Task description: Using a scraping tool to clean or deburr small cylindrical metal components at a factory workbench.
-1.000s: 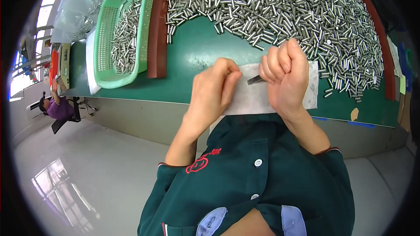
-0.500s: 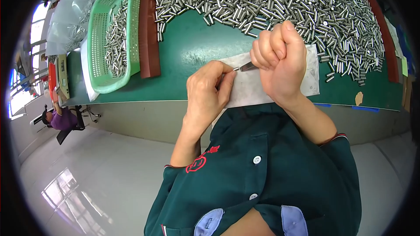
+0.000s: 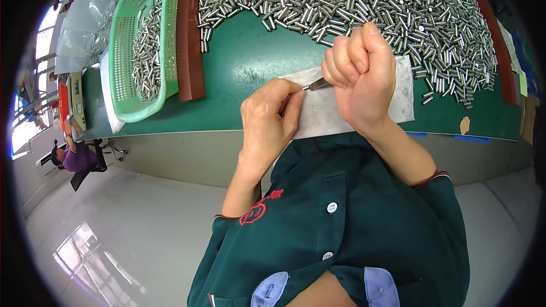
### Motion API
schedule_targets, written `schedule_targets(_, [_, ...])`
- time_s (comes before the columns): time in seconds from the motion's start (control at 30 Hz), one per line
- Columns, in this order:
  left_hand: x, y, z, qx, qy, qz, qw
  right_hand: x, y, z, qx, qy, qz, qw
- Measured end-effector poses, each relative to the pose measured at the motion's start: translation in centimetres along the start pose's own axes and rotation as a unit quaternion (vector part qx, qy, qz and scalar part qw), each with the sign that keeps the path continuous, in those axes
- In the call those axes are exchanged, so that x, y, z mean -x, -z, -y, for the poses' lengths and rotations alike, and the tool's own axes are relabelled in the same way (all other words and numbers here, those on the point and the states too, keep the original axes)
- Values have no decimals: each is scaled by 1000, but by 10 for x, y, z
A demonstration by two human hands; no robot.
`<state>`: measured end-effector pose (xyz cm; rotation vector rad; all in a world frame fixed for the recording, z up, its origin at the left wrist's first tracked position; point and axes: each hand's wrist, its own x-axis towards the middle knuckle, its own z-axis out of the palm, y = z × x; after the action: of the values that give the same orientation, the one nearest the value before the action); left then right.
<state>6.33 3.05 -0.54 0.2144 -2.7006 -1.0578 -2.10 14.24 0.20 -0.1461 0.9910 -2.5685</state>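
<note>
Between thumb and forefinger, my left hand (image 3: pixel 266 108) pinches a small metal pin (image 3: pixel 305 88), of which just the end shows. My right hand (image 3: pixel 367 77) is closed around a slim tool with a tapered grey metal blade (image 3: pixel 319 84); its handle is hidden in the fist. The blade's tip meets or nearly meets the pin's end; I cannot tell which. Both hands are over a smudged white cloth or paper sheet (image 3: pixel 318 119) at the near edge of the green table (image 3: pixel 250 40). Beyond it spreads a large heap of short shiny metal pins (image 3: pixel 341 0).
Dark red rails (image 3: pixel 191 40) border the heap left and right. A green plastic basket (image 3: pixel 139 115) holding more pins stands left of the rail, with clear plastic bags (image 3: pixel 85 28) of pins beyond it. Far left, a person in purple (image 3: pixel 79 158) is seated near a scale (image 3: pixel 78 102).
The view has shifted slightly, moving the whole scene a little to the left. Both hands keep nearly the same pose, and the blade stays at the pin.
</note>
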Motion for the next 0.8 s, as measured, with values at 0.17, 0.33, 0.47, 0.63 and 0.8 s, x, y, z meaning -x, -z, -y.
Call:
schedule_targets(0.17, [1, -3, 3, 16, -1, -7, 1000, 0, 0, -1, 8, -1, 1, 1000])
schedule_targets(0.33, [0, -3, 4, 33, -1, -10, 999, 2, -3, -3, 4, 12, 12, 1000])
schedule_targets(0.47, [0, -3, 3, 39, 18, -3, 999, 3, -8, -10, 105, 41, 34, 993])
schedule_targets(0.63, [-1, -5, 4, 49, 4, -23, 999, 2, -10, -9, 120, 61, 40, 990])
schedule_targets(0.8, [-1, 0, 4, 39, 22, 12, 999, -6, 0, 1, -54, 22, 26, 998])
